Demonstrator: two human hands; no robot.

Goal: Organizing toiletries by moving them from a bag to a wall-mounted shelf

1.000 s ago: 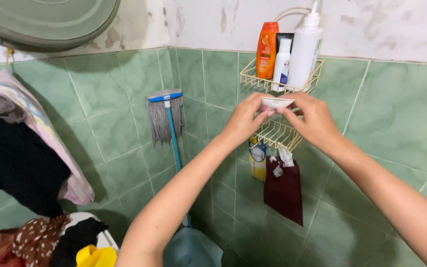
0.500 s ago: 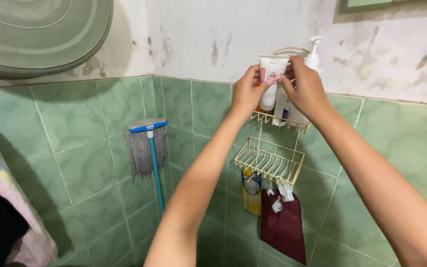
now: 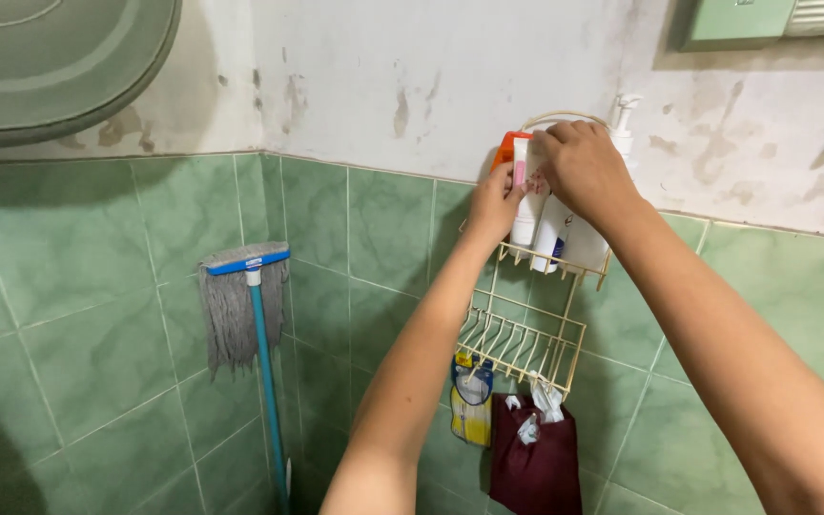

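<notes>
My left hand [image 3: 497, 203] and my right hand [image 3: 579, 169] are both closed on a white tube with pink print [image 3: 524, 200], held upright at the top shelf of a cream wire wall rack [image 3: 553, 265]. In that shelf stand an orange bottle [image 3: 507, 145], a small white bottle [image 3: 550, 238] and a white pump bottle [image 3: 621, 119], partly hidden by my hands. The rack's lower shelf [image 3: 524, 344] has nothing in it.
A grey mop with a blue handle [image 3: 257, 315] leans on the green tiled wall at left. A dark red cloth pouch [image 3: 531, 467] and a yellow packet [image 3: 470, 412] hang under the rack. A grey-green basin [image 3: 50, 67] hangs at top left.
My hands carried the white tube up from in front of the lower shelf to the top shelf, turning it upright. The view tilted up, and the hanging clothes at left left the frame.
</notes>
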